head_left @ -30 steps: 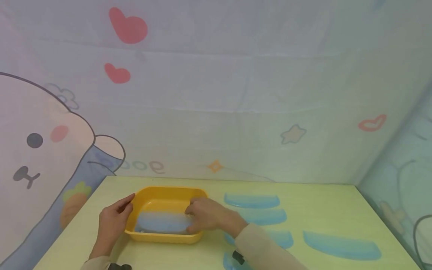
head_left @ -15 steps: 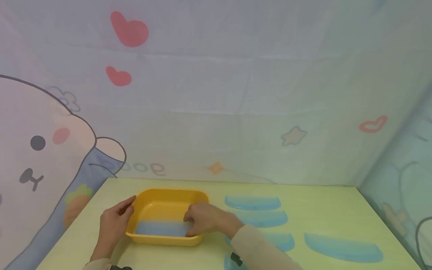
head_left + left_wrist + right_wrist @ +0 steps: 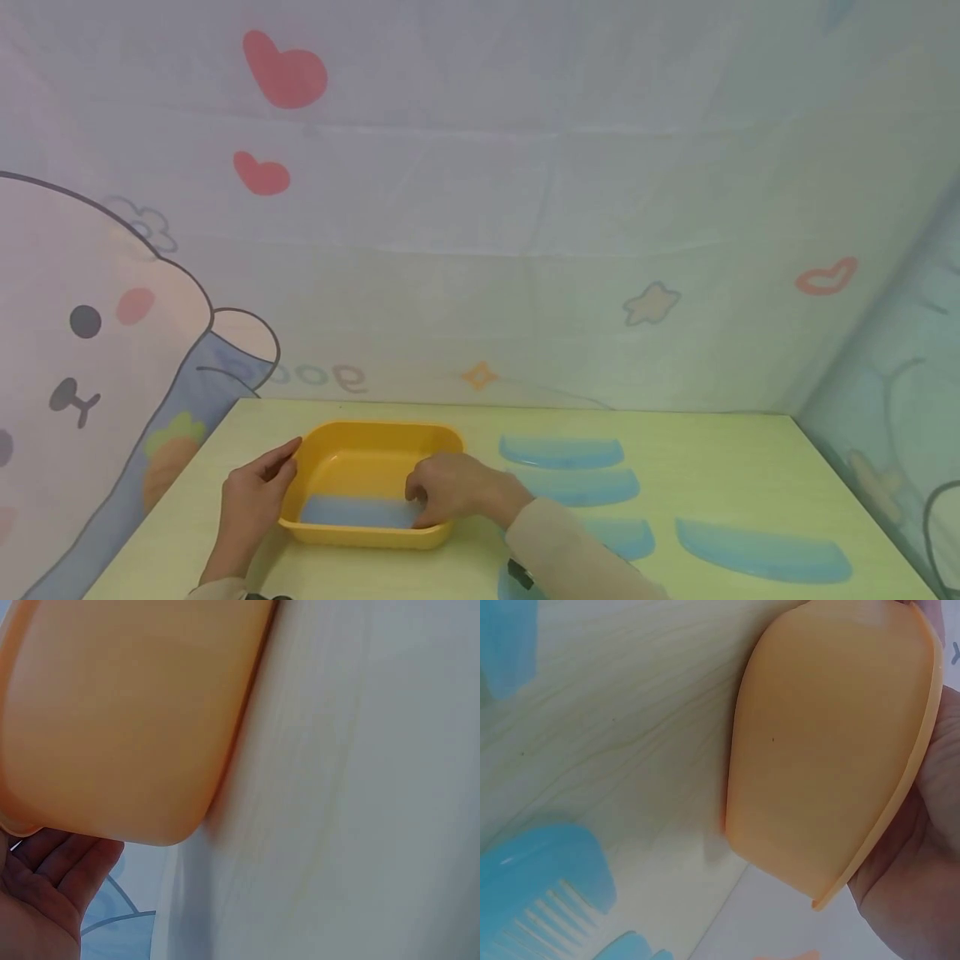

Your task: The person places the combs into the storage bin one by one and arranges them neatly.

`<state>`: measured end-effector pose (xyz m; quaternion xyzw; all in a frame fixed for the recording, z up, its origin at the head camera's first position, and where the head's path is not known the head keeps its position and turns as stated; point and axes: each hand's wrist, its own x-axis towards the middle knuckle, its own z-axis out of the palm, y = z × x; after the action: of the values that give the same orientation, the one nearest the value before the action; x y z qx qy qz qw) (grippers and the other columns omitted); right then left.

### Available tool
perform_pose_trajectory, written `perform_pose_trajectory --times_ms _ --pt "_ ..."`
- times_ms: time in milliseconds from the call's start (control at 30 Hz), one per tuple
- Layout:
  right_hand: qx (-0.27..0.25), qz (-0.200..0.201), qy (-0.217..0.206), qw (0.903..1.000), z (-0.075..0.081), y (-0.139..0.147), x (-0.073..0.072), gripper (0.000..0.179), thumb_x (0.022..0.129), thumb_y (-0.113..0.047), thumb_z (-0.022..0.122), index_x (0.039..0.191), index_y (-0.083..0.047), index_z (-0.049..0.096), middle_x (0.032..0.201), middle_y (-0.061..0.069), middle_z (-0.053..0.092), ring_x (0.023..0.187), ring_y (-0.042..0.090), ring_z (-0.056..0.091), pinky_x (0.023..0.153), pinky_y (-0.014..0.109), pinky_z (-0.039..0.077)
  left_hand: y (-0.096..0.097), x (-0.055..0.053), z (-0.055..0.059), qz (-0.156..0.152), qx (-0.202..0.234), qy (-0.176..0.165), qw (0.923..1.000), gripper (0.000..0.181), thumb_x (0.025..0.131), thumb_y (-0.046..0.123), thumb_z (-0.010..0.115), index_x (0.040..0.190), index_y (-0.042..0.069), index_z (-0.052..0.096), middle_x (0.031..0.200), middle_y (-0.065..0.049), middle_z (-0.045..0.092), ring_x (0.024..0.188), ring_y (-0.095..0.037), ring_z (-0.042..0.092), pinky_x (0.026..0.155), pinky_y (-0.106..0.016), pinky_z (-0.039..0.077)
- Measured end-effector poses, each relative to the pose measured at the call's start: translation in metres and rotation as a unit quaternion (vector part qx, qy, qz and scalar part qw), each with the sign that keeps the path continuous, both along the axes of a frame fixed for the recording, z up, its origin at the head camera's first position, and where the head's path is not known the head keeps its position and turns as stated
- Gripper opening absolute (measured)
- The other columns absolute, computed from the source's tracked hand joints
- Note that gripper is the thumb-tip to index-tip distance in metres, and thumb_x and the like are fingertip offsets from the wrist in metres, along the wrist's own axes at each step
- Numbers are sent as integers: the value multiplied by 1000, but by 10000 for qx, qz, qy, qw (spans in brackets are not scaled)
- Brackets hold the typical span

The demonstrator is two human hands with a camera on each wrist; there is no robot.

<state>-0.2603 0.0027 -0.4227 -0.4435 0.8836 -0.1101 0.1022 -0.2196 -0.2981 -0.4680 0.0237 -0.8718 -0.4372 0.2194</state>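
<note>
A yellow plastic basin (image 3: pixel 367 537) stands on the table's left side. In it, by the near wall, lies a translucent blue comb (image 3: pixel 358 512). My right hand (image 3: pixel 459 487) reaches over the basin's right rim and pinches the comb's right end; the fingertips are partly hidden. At the left rim, my left hand (image 3: pixel 251 493) touches the basin from outside. The left wrist view shows its fingers (image 3: pixel 86 874) extended against the outer end wall, below the rim. The right wrist view catches the right palm (image 3: pixel 911 862) beyond the rim, without the comb.
Several blue combs lie to the basin's right, among them a far comb (image 3: pixel 562 452), another comb (image 3: pixel 588 487) and a lone comb (image 3: pixel 765 550) farther right. A printed cloth (image 3: pixel 480 208) hangs behind the table. A dark cable (image 3: pixel 927 533) hangs at the right edge.
The comb in the basin has tilted and settled lower against the near wall, with my right hand moving slightly down and left. My left hand stays at the left rim.
</note>
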Motion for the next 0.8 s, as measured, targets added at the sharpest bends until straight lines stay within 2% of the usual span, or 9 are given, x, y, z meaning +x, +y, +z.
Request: perform_pose_trajectory --times_ms 200,633,800 --pt "113 -32 118 9999 0 -2 1 26 89 -29 87 111 -16 82 91 -13 68 78 0 55 72 13 45 0 0 0 11 -22 34 10000 30 103 1 68 132 -3 73 124 -25 73 90 18 55 73 -4 49" --pt "208 -79 22 9998 0 -4 -1 24 90 -31 86 110 -18 82 92 -15 67 80 -1 55 73 14 46 0 -1 0 3 38 -14 10000 30 103 2 67 133 -3 72 125 -24 72 91 16 57 75 -6 50" --pt "-17 78 -240 9997 0 -1 -5 28 93 -30 84 115 -13 80 98 -10 70 84 1 58 78 15 49 0 -2 -2 -54 84 129 9999 30 103 -1 66 132 -5 72 125 -25 72 92 17 57 76 -7 51"
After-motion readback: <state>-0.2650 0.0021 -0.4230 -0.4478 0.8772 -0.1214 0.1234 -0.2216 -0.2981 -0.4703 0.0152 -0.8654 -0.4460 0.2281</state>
